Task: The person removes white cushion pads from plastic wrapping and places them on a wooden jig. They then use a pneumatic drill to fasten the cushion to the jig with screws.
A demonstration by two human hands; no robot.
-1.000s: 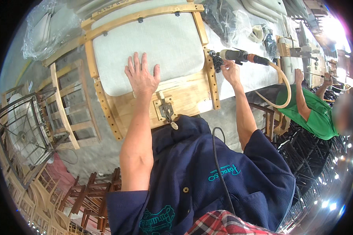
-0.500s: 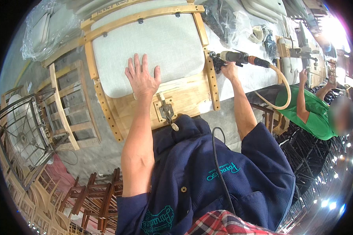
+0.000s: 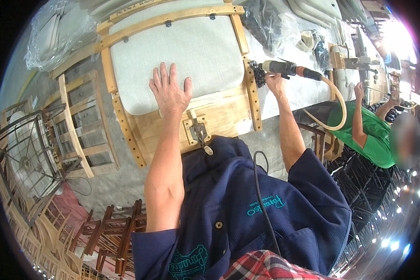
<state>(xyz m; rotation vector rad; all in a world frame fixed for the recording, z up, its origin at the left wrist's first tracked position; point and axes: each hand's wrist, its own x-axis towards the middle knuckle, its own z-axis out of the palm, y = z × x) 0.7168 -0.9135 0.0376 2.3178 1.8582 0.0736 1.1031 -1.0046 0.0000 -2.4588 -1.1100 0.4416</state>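
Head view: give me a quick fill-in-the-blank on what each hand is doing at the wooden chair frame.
1. The left hand lies flat, fingers spread, on the ____ fabric cushion panel.
2. The right hand grips a black pneumatic tool fed by a tan ____.
3. The tool's nose meets the light wooden frame on its ____ rail.

Missing words: grey; hose; right

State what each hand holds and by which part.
The right hand holds the air tool from below, around its body near the nose. The left hand holds nothing; it lies flat on the grey cushion.
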